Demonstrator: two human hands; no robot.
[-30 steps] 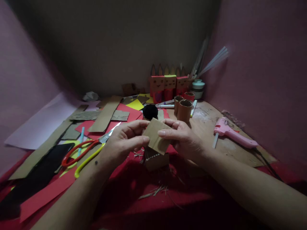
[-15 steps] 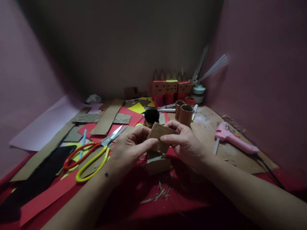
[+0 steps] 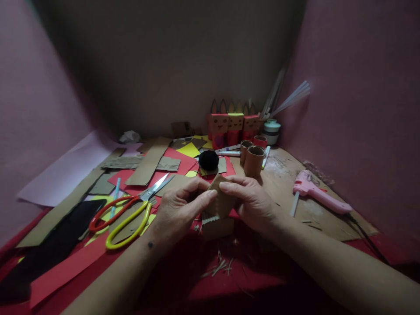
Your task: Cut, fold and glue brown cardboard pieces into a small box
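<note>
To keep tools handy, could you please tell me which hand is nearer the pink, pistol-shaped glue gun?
Right: the right hand is left of the pink glue gun, apart from it; the left hand is farther left, beyond the right hand.

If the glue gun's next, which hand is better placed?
Probably the right hand: the pink glue gun lies nearer it than the left hand, though both hold the cardboard piece.

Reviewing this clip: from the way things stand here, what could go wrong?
The small brown cardboard piece, pinched between the left hand and right hand, might slip or crease.

The metal scissors with red and yellow loop handles lie with blades parted close to the left hand, which could brush them.

The right forearm might catch the black cord of the pink glue gun.
</note>
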